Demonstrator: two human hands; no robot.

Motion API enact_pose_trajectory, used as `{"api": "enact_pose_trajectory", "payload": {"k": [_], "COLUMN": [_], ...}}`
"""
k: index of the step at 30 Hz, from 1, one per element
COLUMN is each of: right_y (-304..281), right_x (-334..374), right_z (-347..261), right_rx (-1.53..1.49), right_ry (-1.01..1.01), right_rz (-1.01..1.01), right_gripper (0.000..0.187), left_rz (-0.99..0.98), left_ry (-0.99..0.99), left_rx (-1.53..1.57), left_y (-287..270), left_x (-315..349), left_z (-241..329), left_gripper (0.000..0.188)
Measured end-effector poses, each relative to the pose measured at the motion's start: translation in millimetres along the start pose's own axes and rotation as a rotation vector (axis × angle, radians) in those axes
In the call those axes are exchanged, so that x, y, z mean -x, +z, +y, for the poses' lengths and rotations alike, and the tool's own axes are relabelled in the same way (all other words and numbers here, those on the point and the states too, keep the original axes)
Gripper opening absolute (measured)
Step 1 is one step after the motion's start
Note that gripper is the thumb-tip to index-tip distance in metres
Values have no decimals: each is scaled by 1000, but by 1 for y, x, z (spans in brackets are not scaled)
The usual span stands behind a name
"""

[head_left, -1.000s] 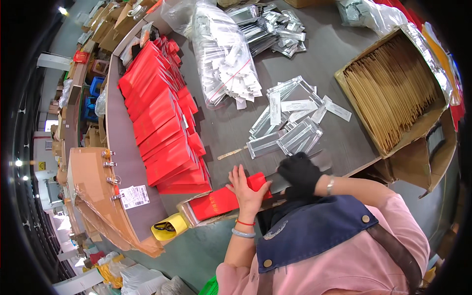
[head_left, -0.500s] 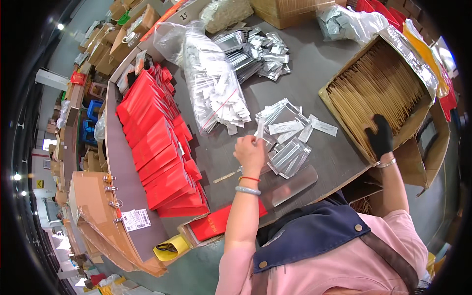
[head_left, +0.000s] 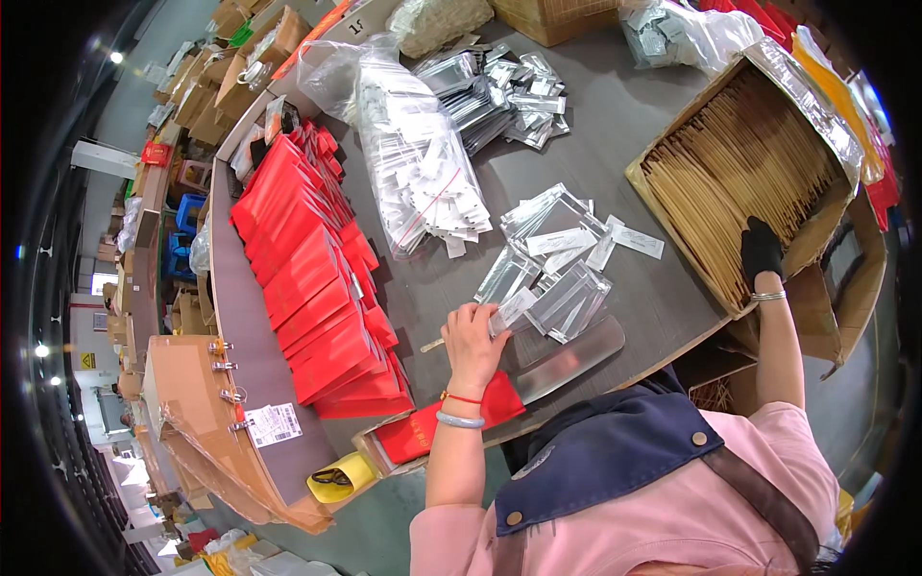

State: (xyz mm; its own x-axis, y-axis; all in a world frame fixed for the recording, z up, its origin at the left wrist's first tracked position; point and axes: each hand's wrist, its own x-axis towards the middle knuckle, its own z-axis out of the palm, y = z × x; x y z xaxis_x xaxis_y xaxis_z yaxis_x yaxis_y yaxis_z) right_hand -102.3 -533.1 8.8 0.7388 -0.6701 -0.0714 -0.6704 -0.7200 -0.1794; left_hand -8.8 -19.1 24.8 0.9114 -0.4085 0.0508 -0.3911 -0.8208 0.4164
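Note:
My left hand (head_left: 473, 341) is over the table, its fingers closed on a small white packet (head_left: 517, 305) held at the fingertips. Just beyond it lies a loose pile of clear-and-silver flat sachets (head_left: 569, 302) and white printed packets (head_left: 562, 240). A narrow pale stick (head_left: 432, 346) lies beside the hand. My right hand (head_left: 761, 248), in a black glove, reaches into an open cardboard box (head_left: 687, 254) filled with thin brown strips (head_left: 740, 158) standing tightly in rows. Its fingers are drawn together against the strips; what they grip is hidden.
Red envelopes (head_left: 307, 278) overlap in a long row at left. A clear bag of white packets (head_left: 423, 163) and more silver sachets (head_left: 499, 101) lie behind. Near the front edge are a red envelope (head_left: 451, 422), a metal plate (head_left: 571, 360) and a yellow holder (head_left: 341, 478).
My left hand has moved nearer and slightly left, lowering the white packet toward the table. My right hand has shifted slightly right in the box, and its spread fingers have come together.

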Motion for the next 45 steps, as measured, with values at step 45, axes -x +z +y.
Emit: {"api": "enact_pose_trajectory", "payload": {"k": [45], "right_y": [48], "right_x": [202], "right_z": [-214], "right_rx": [-846], "right_ry": [-863], "right_rz": [-755], "right_gripper": [40], "left_rz": [-86], "left_ry": [156], "left_rx": [137], "left_y": [7], "left_x": [62], "left_z": [64], "left_gripper": [69]}}
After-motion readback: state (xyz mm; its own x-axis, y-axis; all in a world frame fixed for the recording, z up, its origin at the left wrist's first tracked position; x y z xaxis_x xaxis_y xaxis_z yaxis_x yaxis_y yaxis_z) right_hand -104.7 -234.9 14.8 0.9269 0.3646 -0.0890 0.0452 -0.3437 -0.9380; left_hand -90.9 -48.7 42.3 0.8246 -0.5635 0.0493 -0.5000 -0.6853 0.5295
